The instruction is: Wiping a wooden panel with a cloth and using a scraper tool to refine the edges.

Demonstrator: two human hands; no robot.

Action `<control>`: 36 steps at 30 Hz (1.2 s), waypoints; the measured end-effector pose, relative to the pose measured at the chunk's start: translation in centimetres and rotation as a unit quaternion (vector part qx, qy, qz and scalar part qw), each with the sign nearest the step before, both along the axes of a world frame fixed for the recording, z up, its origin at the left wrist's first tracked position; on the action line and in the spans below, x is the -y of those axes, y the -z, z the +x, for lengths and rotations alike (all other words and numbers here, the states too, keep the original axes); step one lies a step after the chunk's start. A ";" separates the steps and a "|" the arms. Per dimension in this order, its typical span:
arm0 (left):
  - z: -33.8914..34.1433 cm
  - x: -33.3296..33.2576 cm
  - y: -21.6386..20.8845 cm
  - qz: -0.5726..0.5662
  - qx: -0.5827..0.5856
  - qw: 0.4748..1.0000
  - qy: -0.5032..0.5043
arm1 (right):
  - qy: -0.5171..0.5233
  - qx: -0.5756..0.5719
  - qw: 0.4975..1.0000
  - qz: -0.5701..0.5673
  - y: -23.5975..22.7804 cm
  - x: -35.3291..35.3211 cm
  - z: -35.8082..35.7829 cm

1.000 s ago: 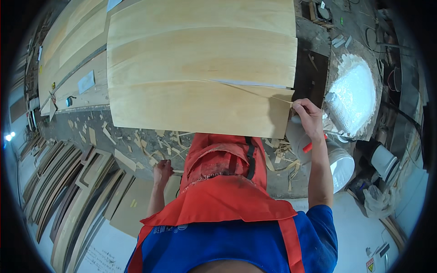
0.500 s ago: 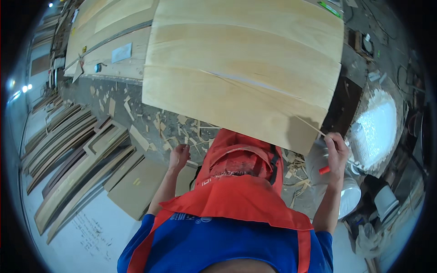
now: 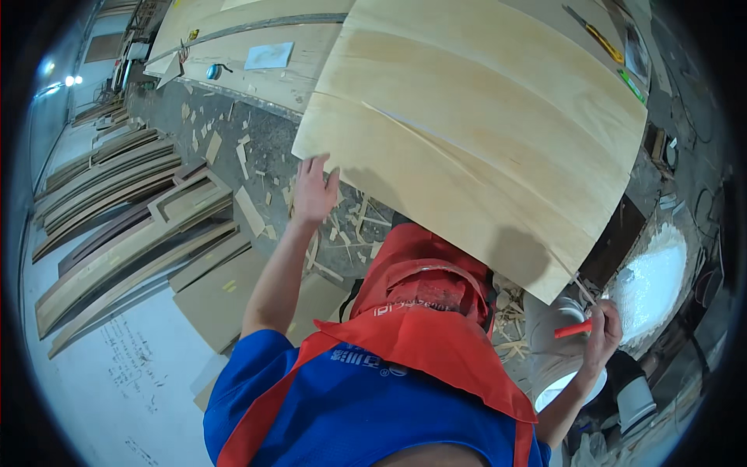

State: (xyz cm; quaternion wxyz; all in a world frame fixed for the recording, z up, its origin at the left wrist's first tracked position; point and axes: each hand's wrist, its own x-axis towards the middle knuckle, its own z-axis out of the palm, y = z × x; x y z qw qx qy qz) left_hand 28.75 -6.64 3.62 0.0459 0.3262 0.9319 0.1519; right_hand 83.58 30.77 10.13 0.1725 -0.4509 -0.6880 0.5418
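A large pale plywood sheet (image 3: 482, 109) lies in front of me, its near edge above my knees. My left hand (image 3: 315, 191) is at the sheet's near left corner, fingers stretched out and holding nothing; whether the fingertips touch the sheet I cannot tell. My right hand (image 3: 605, 331) is closed beyond the near right corner. A red tool handle (image 3: 573, 329) sticks out of its left side; the rest of that tool is hidden. From the same fingers a thin wood strip (image 3: 583, 289) runs up to the corner. Another narrow strip (image 3: 424, 140) lies across the sheet.
A green tool (image 3: 631, 86) and a yellow-handled tool (image 3: 597, 37) lie at the far right. White buckets (image 3: 547, 327) stand below the right corner. Curved wooden pieces (image 3: 117, 241) are stacked at left. Wood scraps (image 3: 243, 159) litter the floor. A blue tape measure (image 3: 214, 71) sits far left.
My view has turned, so the sheet appears tilted. My left hand has reached forward to the sheet's corner and its fingers have opened. My right hand has moved nearer me, showing more red handle.
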 end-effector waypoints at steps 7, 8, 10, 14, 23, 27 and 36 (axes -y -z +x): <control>-15.3 -4.2 2.4 0.008 -0.126 0.974 0.187 | 0.012 0.048 0.996 0.070 -8.6 4.0 -1.1; -16.4 -4.1 3.2 0.016 -0.117 0.975 0.189 | 0.012 0.050 0.995 0.086 -10.3 4.9 -1.0; -18.7 -3.9 4.3 0.002 -0.092 0.965 0.244 | 0.014 0.055 0.993 0.106 -12.5 6.2 -0.8; -20.1 -3.0 5.8 0.025 -0.063 0.958 0.279 | 0.145 0.030 0.979 0.140 -16.0 8.4 1.4; -17.7 -4.6 5.9 0.096 -0.068 0.985 0.123 | 0.173 -0.161 0.957 0.166 -22.9 9.3 -1.3; -19.2 -4.6 7.3 0.106 -0.030 0.991 0.070 | 0.142 -0.176 0.961 0.160 -24.0 9.6 -3.0; -22.9 -2.1 7.6 0.289 0.120 0.947 -0.074 | 0.092 -0.162 0.981 0.056 -19.7 9.8 -10.9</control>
